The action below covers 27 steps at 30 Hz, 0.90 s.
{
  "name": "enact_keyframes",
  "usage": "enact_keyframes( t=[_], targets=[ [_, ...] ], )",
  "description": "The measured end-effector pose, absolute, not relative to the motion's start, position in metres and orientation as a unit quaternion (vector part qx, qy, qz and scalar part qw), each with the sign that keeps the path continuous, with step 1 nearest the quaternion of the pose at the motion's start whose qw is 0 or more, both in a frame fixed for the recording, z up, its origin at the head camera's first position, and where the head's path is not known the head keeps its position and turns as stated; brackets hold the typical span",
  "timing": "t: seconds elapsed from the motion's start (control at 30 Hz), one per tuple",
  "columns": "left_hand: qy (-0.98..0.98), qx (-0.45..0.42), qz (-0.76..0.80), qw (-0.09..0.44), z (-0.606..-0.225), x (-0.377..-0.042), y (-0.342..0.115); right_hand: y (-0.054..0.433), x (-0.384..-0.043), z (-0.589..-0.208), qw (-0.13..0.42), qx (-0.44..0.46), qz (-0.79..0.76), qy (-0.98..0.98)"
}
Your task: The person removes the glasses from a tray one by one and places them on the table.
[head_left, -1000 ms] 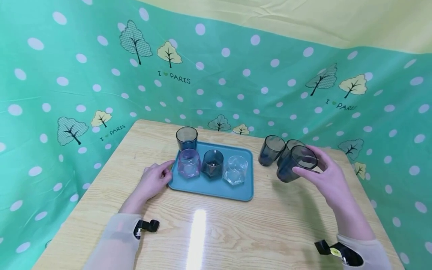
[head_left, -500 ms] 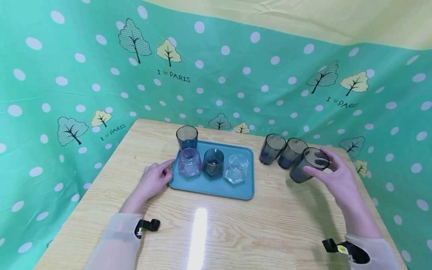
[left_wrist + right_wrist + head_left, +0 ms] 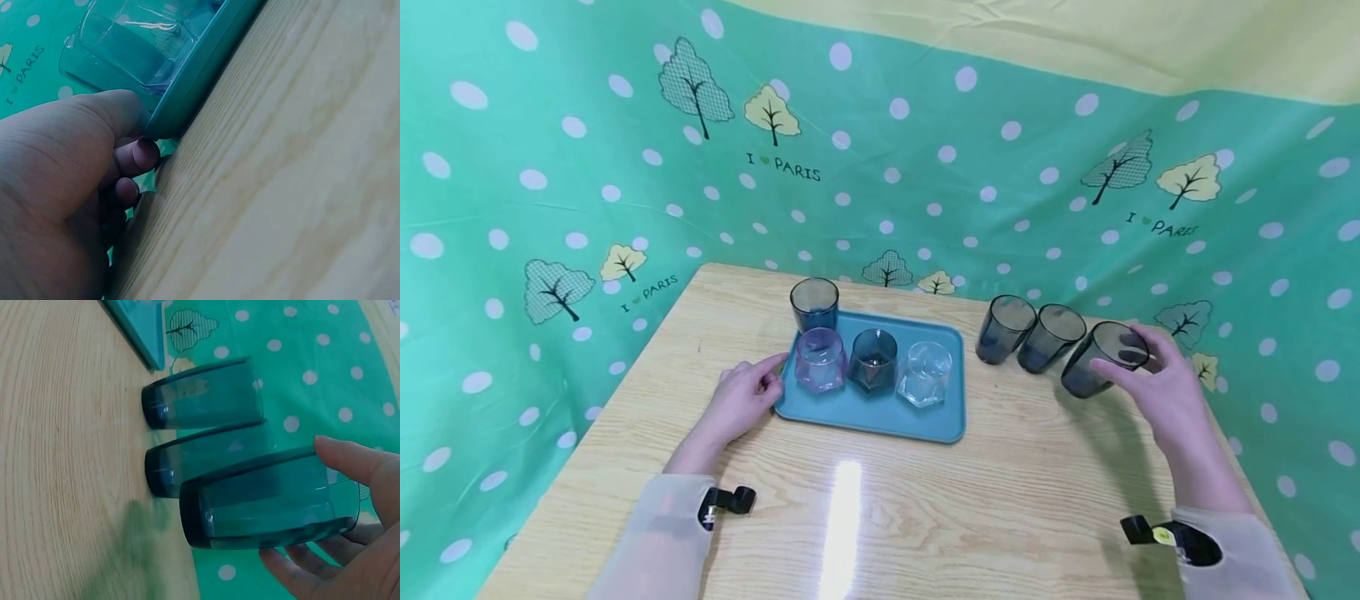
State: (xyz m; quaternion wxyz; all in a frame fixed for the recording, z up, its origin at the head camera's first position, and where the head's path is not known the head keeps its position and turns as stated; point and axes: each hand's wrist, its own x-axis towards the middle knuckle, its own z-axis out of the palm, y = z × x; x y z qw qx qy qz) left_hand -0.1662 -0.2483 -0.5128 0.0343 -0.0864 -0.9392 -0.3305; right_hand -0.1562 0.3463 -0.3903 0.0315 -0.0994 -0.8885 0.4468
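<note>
My right hand (image 3: 1165,379) grips a smoky dark glass tumbler (image 3: 269,506) near its rim, thumb on one side and fingers on the other. Its base is close to the table; whether it touches is unclear. Two matching tumblers, one (image 3: 1048,340) beside it and another (image 3: 1003,332) farther left, stand upright in a row. At the left, my left hand (image 3: 747,398) pinches the rim of a blue tray (image 3: 865,421), thumb over the edge, as the left wrist view shows. On the tray sit a purple-tinted glass (image 3: 820,362), a dark faceted glass (image 3: 874,362) and a clear glass (image 3: 925,375).
Another dark tumbler (image 3: 815,308) stands at the tray's back left corner. A green dotted curtain (image 3: 887,167) hangs behind and beside the wooden table (image 3: 925,517). Bright glare lies on the table's front middle.
My right hand has carried its tumbler to the right and slightly back, away from the middle tumbler it had overlapped. The left hand and tray stay in place.
</note>
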Motion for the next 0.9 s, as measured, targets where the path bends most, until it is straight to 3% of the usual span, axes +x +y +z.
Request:
enact_keyframes(
  t=[0.3, 0.9],
  targets=[
    [-0.939, -0.091, -0.328, 0.042, -0.513, -0.167, -0.249, 0.359, -0.172, -0.403, 0.034, -0.147, 0.449, -0.88],
    [-0.939, -0.088, -0.331, 0.037, -0.514, -0.166, -0.25, 0.364, -0.193, -0.423, 0.035, -0.16, 0.469, -0.868]
  ],
)
